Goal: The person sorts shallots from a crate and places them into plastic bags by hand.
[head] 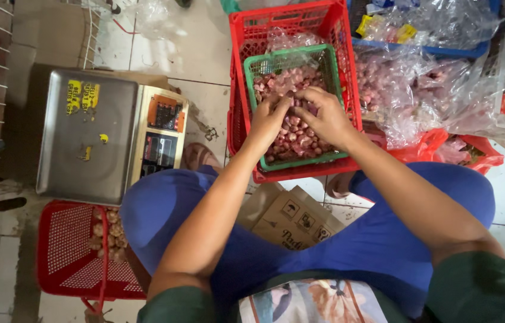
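Note:
A green plastic basket (pixel 252 90) filled with small pinkish-red shallots (pixel 294 140) sits inside a red crate (pixel 237 128) on the floor in front of me. My left hand (pixel 268 118) and my right hand (pixel 326 115) meet over the middle of the basket, fingers curled down into the shallots. Both hands pinch at shallots where their fingertips come together. I cannot tell exactly how many each hand holds.
A steel-topped digital scale (pixel 88 134) stands at the left. A red basket (pixel 70 254) with a few pale bulbs lies at the lower left. Clear plastic bags of shallots (pixel 411 90) pile up at the right. A cardboard box (pixel 291 218) lies between my blue-clad legs.

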